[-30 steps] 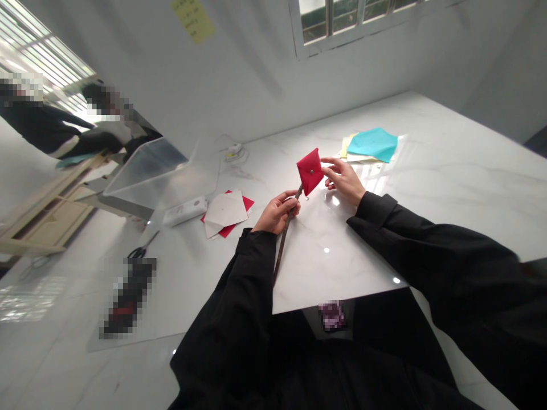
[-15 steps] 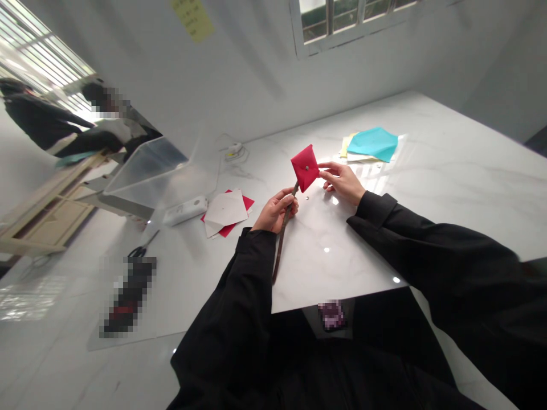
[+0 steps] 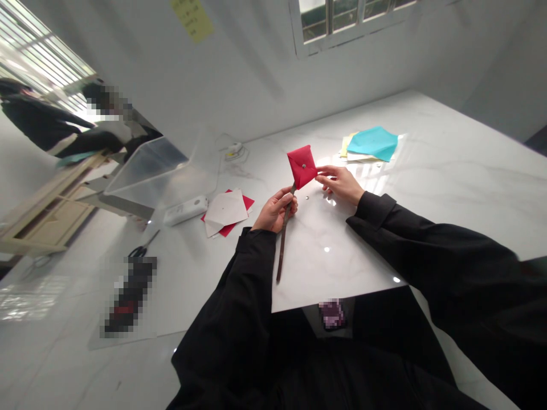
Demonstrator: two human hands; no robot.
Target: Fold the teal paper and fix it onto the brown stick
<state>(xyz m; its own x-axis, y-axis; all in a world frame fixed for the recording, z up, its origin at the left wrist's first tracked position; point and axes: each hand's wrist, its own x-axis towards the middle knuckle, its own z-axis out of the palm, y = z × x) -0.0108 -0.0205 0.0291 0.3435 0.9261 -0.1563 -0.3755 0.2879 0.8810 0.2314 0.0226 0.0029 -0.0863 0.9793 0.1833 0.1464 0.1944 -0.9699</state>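
Gripping stick [image 3: 282,245] in left hand [image 3: 276,212]; touching red paper [image 3: 298,162], folded and apparently pinned, with right hand [image 3: 345,183]. Can't tell if pinching, nor steps left.

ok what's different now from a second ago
The red folded paper shifted left and slightly up in the picture; its brown stick stands steeper. The right hand moved its fingers slightly left and down. The left hand kept its hold. The scissors and blue sheet stayed put.
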